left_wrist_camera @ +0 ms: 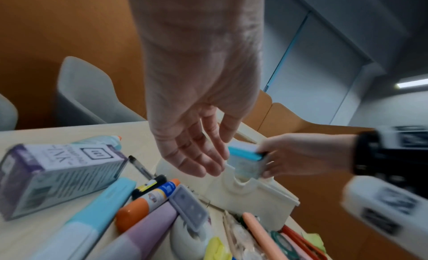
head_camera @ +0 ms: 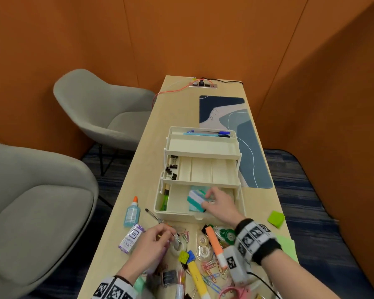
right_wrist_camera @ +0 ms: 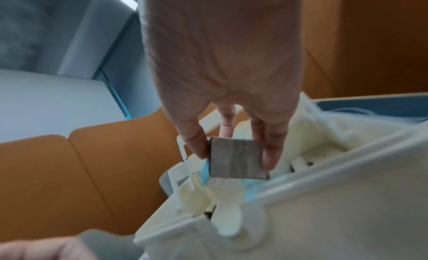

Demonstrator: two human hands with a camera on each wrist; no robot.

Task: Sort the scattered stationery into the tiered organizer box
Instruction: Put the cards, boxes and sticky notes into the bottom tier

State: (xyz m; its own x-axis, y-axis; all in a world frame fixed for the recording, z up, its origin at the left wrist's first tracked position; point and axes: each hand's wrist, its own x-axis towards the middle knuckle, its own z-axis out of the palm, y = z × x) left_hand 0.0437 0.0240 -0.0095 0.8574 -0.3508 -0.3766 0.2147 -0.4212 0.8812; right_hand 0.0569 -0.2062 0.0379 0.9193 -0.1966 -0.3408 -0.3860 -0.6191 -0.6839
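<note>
The cream tiered organizer box (head_camera: pixel 177 212) stands open on the table, with pens in its top tier and binder clips in the middle tier's left slot. My right hand (head_camera: pixel 207 200) pinches a teal, white and purple striped sticky-note pad (head_camera: pixel 195 198) over the bottom tier, above another teal pad lying there. The right wrist view shows thumb and fingers gripping the pad's (right_wrist_camera: pixel 238 158) sides just above the box (right_wrist_camera: pixel 324 209). My left hand (head_camera: pixel 168 235) hovers over the scattered stationery near a white tape roll (head_camera: pixel 179 247). Its fingers (left_wrist_camera: pixel 203 161) hang relaxed and hold nothing.
A glue bottle (head_camera: pixel 131 212), an ink box (head_camera: pixel 131 238) and a pen (head_camera: pixel 153 215) lie left of the pile. Highlighters (head_camera: pixel 216 242), tape rolls (head_camera: pixel 203 248) and paper clips crowd the near table. A green pad (head_camera: pixel 276 219) sits right. A desk mat (head_camera: pixel 246 143) lies behind; grey chairs (head_camera: pixel 99 108) stand left.
</note>
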